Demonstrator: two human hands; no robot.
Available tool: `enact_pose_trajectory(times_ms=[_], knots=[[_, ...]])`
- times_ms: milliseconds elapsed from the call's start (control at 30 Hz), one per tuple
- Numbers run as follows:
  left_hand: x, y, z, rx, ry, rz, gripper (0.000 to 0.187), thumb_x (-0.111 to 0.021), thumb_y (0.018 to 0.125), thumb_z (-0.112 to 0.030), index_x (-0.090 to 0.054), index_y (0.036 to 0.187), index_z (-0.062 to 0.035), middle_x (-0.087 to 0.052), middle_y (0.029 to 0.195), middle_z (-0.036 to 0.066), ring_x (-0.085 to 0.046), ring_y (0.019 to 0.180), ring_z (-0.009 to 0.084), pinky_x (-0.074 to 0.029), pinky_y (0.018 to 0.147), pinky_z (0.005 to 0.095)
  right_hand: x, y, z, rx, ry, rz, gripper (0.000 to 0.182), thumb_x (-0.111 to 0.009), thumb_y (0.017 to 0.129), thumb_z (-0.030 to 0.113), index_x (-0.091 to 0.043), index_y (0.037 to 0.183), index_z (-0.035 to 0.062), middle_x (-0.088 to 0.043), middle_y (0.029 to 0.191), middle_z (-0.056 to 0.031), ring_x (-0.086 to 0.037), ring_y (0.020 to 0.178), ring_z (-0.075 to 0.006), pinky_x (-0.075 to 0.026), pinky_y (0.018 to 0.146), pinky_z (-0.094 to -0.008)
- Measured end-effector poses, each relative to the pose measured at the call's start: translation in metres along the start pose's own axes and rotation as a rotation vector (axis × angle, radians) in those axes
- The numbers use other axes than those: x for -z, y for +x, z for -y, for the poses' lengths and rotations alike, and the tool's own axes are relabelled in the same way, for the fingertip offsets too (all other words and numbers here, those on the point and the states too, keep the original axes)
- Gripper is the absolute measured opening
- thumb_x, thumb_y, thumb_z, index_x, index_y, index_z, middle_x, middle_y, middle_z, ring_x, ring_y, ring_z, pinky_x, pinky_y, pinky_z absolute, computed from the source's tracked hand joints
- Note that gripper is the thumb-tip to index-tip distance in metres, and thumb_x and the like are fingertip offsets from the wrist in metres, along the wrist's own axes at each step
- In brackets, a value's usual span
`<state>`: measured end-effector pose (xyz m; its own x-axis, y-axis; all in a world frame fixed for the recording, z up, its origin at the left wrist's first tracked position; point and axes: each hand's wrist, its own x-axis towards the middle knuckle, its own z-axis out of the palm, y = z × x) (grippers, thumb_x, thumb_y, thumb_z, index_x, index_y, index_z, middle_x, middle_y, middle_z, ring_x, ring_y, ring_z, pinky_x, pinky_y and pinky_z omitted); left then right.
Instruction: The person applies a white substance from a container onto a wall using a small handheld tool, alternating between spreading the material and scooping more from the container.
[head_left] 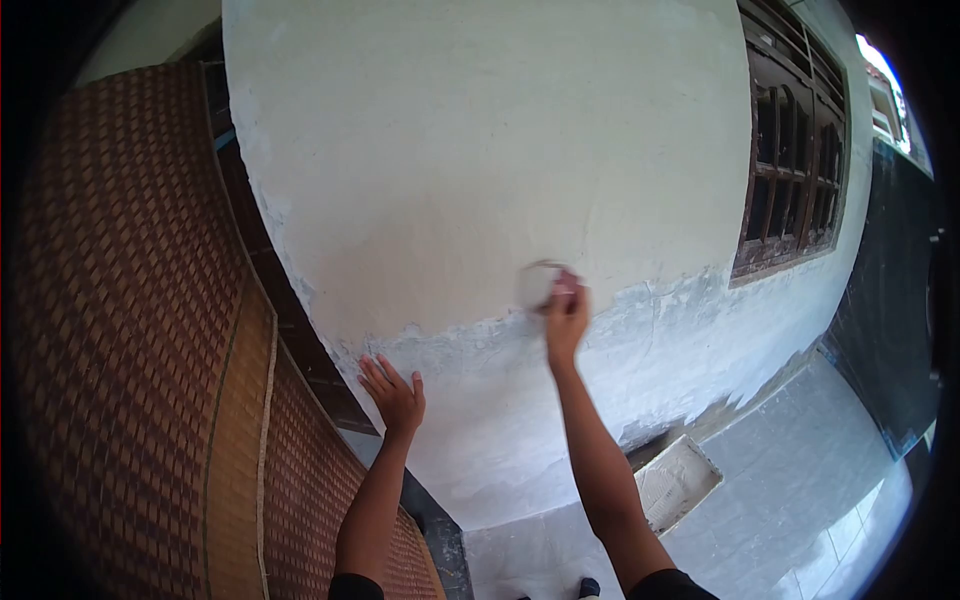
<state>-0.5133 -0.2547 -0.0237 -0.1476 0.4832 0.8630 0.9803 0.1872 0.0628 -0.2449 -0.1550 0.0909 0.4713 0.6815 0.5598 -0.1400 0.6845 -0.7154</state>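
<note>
Sanding pad point(540, 284): small, pale, roundish and blurred; pressed against the wall point(480, 150) just above the boundary between the smooth cream upper field and the rough grey lower band.
Right hand point(566, 315): fingers closed around the sanding pad's lower right side, arm stretched up to it.
Left hand point(396, 395): holds nothing; palm flat, fingers spread on the grey lower band point(560, 420), near the wall's left corner edge.
Wall, upper field: even, cream, matt; reads as finished surface.
Wall, lower band: patchy grey-white, ragged upper edge, flaked spots; by judgement the part not yet worked.
Progress: judged more than half of the visible face is smooth; the band from the pad down to the floor is left.
Tray point(678, 483): shallow, rectangular, pale residue inside; on the tiled floor point(800, 470) at the wall's foot.
Window point(795, 150): dark wooden frame with bars, right end of wall.
Woven screen point(130, 330): brown lattice panel left of the corner.
</note>
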Motion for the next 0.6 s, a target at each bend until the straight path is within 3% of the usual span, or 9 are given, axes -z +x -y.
enact_pose_trajectory(times_ms=[100,200,300,367,400,433,500,533,600], knots=[[-0.003,-0.001,0.001,-0.013,0.017,-0.01,0.081,-0.045,0.094,-0.036,-0.003,0.144,0.0113,0.0,0.148,0.038,-0.001,0.14,0.0513,-0.005,0.11,0.0627,0.028,0.014,0.013,-0.037,0.095,-0.248,0.023,-0.055,0.097,0.021,-0.054,0.108,0.0005,-0.058,0.099,-0.0071,-0.055,0.083,-0.013,-0.049,0.074,-0.027],[-0.004,-0.001,-0.001,-0.007,0.022,-0.027,0.081,-0.045,0.094,-0.036,-0.003,0.144,0.0112,0.0,0.148,0.038,-0.001,0.14,0.0513,-0.005,0.11,0.0629,0.001,-0.006,0.011,0.123,0.06,0.018,0.023,-0.055,0.097,0.019,-0.055,0.108,-0.0004,-0.06,0.098,-0.008,-0.055,0.085,-0.0122,-0.048,0.074,-0.0285],[-0.002,0.0,0.0,-0.011,0.019,-0.033,0.08,-0.045,0.094,-0.036,-0.003,0.144,0.0116,0.0,0.148,0.038,0.0,0.14,0.0513,-0.004,0.11,0.0631,-0.025,-0.034,0.017,0.312,-0.205,0.369,0.02,-0.057,0.093,0.017,-0.059,0.105,0.0003,-0.061,0.086,-0.014,-0.061,0.078,-0.0197,-0.048,0.069,-0.0325],[-0.001,0.0,0.0,-0.015,0.014,-0.029,0.08,-0.045,0.094,-0.036,-0.004,0.144,0.0117,0.0,0.148,0.038,-0.001,0.14,0.0514,-0.004,0.11,0.063,-0.011,-0.022,0.014,0.079,-0.128,0.23,0.02,-0.056,0.093,0.017,-0.058,0.104,0.0,-0.062,0.086,-0.0136,-0.061,0.078,-0.0191,-0.048,0.068,-0.0321],[0.0,-0.001,0.0,-0.009,0.01,-0.027,0.08,-0.045,0.094,-0.036,-0.004,0.144,0.0117,0.0,0.148,0.038,-0.001,0.139,0.0514,-0.004,0.11,0.0629,-0.002,-0.011,-0.001,0.13,-0.068,0.003,0.02,-0.056,0.093,0.017,-0.059,0.104,0.0006,-0.062,0.087,-0.0112,-0.061,0.079,-0.0179,-0.048,0.067,-0.0312],[-0.001,-0.001,0.001,-0.005,0.012,-0.029,0.08,-0.045,0.094,-0.036,-0.004,0.144,0.0117,0.0,0.148,0.038,-0.001,0.139,0.0514,-0.004,0.11,0.0629,0.012,-0.004,0.001,-0.039,0.05,-0.111,0.022,-0.055,0.095,0.018,-0.058,0.108,0.0007,-0.062,0.091,-0.0087,-0.061,0.081,-0.0169,-0.049,0.069,-0.0307],[-0.003,-0.002,0.001,0.001,0.015,-0.018,0.08,-0.045,0.094,-0.036,-0.005,0.144,0.0116,-0.001,0.148,0.038,-0.002,0.139,0.0514,-0.004,0.111,0.0624,0.031,-0.005,0.007,-0.077,0.175,-0.216,0.024,-0.054,0.096,0.018,-0.056,0.112,0.0002,-0.061,0.097,-0.0077,-0.059,0.084,-0.016,-0.05,0.071,-0.0308],[-0.004,0.0,0.0,0.007,0.011,-0.023,0.08,-0.045,0.094,-0.036,-0.005,0.144,0.0116,-0.001,0.148,0.038,-0.002,0.139,0.0514,-0.004,0.111,0.0624,0.024,-0.022,0.008,-0.086,0.216,-0.013,0.023,-0.053,0.097,0.017,-0.054,0.113,-0.0003,-0.06,0.102,-0.0079,-0.058,0.084,-0.0162,-0.05,0.074,-0.0307],[0.0,-0.001,0.0,0.001,0.01,-0.021,0.079,-0.045,0.095,-0.037,-0.005,0.144,0.0117,0.0,0.148,0.038,-0.001,0.14,0.0509,-0.004,0.111,0.0625,0.008,-0.041,-0.014,0.017,0.053,0.234,0.023,-0.056,0.096,0.02,-0.055,0.106,0.0,-0.06,0.092,-0.0077,-0.055,0.08,-0.0135,-0.047,0.071,-0.0277]])
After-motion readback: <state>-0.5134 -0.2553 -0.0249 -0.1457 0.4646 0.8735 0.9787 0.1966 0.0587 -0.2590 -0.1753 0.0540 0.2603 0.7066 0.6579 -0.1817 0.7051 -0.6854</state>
